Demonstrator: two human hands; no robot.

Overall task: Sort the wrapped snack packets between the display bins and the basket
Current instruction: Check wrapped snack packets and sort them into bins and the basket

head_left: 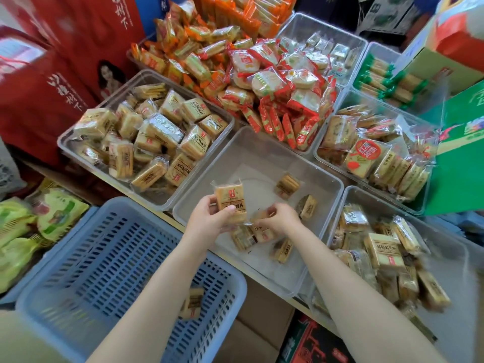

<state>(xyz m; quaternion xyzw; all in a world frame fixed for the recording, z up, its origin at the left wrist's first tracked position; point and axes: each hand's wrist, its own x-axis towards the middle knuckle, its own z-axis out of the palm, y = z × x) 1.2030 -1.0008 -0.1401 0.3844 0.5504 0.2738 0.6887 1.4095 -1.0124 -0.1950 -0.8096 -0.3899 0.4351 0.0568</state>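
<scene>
— Two packets in play: my left hand (209, 218) has its fingers (228, 209) pinched on a tan snack packet (230, 199), held above the near-empty clear bin (330, 203) at the desk's near edge.

— And the right?

— My right hand (281, 218) has its fingers curled round a second packet (258, 216). I'd carry the left one over the blue basket (86, 255) and release it low.

Far left: tall red gift bags (39, 100) with white lettering and a printed portrait
Lower left: green-wrapped packs (56, 214) lying beside the counter
Right edge: green carton (461, 163) standing on end
Top right: red and white box (455, 35) above the carton
Bottom centre: dark box with red print (314, 341) under the counter edge
</scene>
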